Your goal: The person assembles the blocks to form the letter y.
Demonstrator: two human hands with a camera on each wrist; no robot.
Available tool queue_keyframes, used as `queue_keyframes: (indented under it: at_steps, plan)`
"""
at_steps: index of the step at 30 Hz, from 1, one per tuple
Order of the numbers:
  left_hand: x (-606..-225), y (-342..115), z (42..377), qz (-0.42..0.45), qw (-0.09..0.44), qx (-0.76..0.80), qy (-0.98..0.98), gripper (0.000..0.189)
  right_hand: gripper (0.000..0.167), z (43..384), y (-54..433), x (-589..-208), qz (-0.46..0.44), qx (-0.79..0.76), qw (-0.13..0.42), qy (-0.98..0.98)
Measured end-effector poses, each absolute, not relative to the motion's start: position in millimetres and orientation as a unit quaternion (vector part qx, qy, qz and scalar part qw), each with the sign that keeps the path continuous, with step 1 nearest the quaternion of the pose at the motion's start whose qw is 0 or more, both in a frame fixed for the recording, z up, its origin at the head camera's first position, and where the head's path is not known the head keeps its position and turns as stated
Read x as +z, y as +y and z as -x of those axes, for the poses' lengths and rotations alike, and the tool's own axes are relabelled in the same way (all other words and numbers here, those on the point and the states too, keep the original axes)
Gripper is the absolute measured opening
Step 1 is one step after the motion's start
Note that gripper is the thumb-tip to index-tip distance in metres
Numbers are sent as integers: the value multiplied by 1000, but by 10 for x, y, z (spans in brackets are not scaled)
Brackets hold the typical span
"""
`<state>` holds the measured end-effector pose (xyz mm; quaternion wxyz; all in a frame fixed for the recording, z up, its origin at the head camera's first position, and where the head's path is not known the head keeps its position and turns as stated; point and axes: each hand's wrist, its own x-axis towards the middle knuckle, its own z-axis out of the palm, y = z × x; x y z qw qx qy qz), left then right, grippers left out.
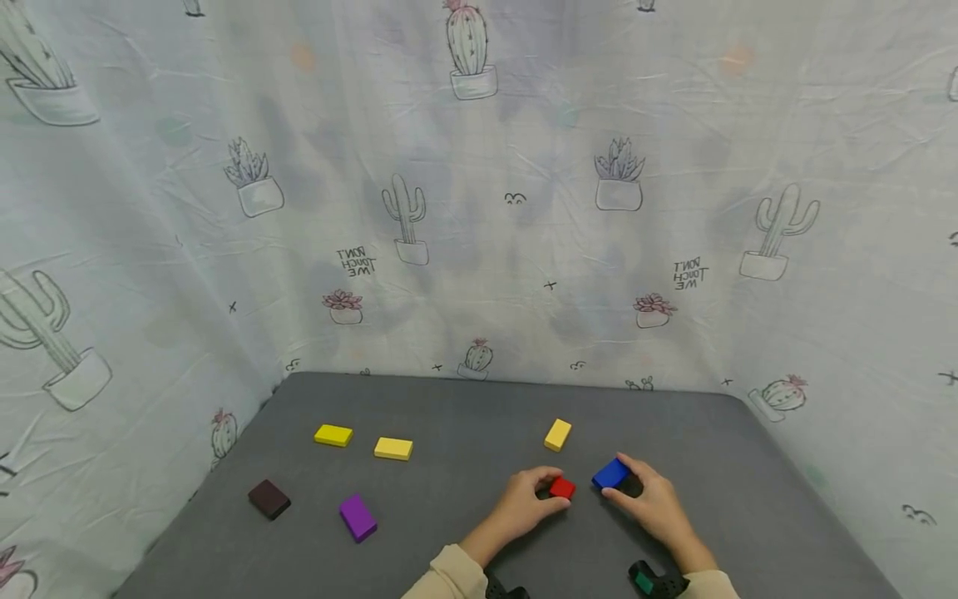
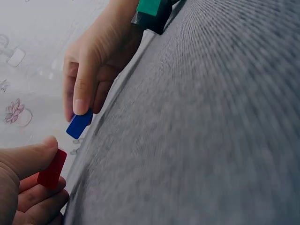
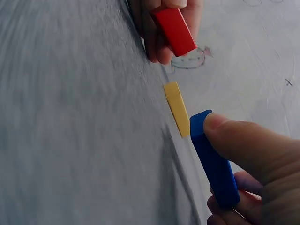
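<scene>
Between thumb and fingers, my left hand (image 1: 520, 502) pinches a red block (image 1: 563, 488), which also shows in the left wrist view as a red block (image 2: 52, 169). To its right, my right hand (image 1: 653, 502) grips a blue rectangular block (image 1: 611, 474) by its ends. Seen from the right wrist, the blue block (image 3: 214, 164) is held between the thumb and the curled fingers. A small gap separates the red and blue blocks. Just beyond both hands lies a light yellow block (image 1: 557, 435) on the grey table.
On the left of the grey table (image 1: 449, 416) lie a yellow block (image 1: 333, 435), a light yellow block (image 1: 393, 448), a dark brown block (image 1: 269, 499) and a purple block (image 1: 358, 518). A cactus-print curtain (image 1: 479, 249) hangs behind and along the sides.
</scene>
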<state>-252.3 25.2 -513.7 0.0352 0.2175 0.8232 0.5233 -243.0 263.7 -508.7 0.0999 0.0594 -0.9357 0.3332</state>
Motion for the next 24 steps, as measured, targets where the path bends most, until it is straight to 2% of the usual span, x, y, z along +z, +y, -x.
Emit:
queue_keyframes:
  at_steps: [11,24]
  plan:
    - [-5117,101,2515,-208,12,490,847,46,70,2526,2422,-5140,-107,343,124,-925]
    - [-5136,-37,2506,-193,-12,479,856,45,69,2597,2218,-5124,-139,344,126,-920]
